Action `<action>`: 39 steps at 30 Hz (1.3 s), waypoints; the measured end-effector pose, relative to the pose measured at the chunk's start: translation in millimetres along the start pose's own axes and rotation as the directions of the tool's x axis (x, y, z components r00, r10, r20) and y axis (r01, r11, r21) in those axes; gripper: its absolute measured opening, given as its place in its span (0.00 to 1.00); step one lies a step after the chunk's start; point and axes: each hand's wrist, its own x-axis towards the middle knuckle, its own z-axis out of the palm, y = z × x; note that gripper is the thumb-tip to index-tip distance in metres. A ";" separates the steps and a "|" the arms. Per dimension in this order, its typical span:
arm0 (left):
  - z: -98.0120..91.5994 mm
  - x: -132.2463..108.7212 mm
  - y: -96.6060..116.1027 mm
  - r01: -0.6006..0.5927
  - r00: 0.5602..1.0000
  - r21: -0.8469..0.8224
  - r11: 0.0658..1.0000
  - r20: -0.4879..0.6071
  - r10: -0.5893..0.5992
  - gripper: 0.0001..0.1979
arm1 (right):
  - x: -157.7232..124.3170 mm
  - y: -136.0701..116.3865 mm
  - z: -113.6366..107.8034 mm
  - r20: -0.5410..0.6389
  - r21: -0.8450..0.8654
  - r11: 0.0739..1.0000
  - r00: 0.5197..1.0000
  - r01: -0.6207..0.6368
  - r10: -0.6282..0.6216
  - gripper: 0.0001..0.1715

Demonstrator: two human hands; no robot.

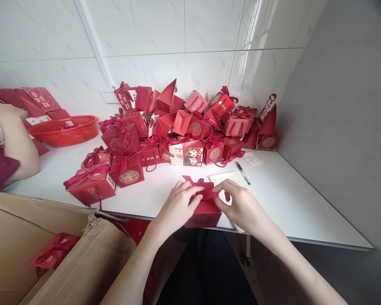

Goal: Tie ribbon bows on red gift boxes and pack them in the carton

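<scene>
Red box (203, 214) between both hands (178, 203), ribbon (206, 194) seemingly pinched

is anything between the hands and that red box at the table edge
Nothing visible does. The left hand and right hand both pinch the ribbon on top of the red box. The pen and paper lie behind it, out of the way.

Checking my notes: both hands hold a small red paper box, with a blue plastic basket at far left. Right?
Head view: the round plastic basket is red, not blue; left hand and right hand do hold the small red paper box.
</scene>
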 end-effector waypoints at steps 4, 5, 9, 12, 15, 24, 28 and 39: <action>0.0 0.5 0.0 -0.005 1.000 0.009 1.000 -0.006 0.005 0.14 | 1.0 -5.0 9.8 -0.073 -0.092 0.992 0.994 -0.084 0.077 0.09; -0.1 0.7 0.1 -0.005 1.000 0.011 1.000 -0.003 0.005 0.14 | 1.5 -6.8 12.7 -0.085 -0.122 0.987 0.992 -0.106 0.096 0.11; -1.4 0.9 1.4 0.005 1.000 0.014 1.000 0.016 -0.005 0.14 | 3.8 -12.1 20.1 -0.090 -0.132 0.979 0.986 -0.155 0.144 0.07; -2.1 0.6 1.9 0.010 1.000 0.012 1.000 0.028 -0.011 0.14 | 4.0 -13.6 21.9 -0.053 -0.088 0.987 0.990 -0.132 0.128 0.07; -1.7 0.8 1.0 0.010 1.000 0.010 1.000 0.021 -0.010 0.15 | 2.8 -15.0 23.6 -0.054 -0.198 0.958 0.978 -0.208 0.201 0.07; -0.2 0.9 -1.5 -0.004 1.000 0.000 1.000 0.004 0.004 0.15 | -2.3 -13.8 11.1 0.077 0.044 0.982 0.981 -0.183 0.180 0.11; -1.1 0.4 0.0 0.004 1.000 0.012 1.000 0.009 -0.004 0.15 | -3.7 -5.2 8.8 0.052 0.187 0.974 0.991 -0.128 0.120 0.12; -2.5 3.3 -1.0 0.000 0.999 0.025 1.000 0.037 -0.001 0.15 | 13.7 14.8 -1.9 0.451 0.646 0.651 0.888 -0.398 0.095 0.18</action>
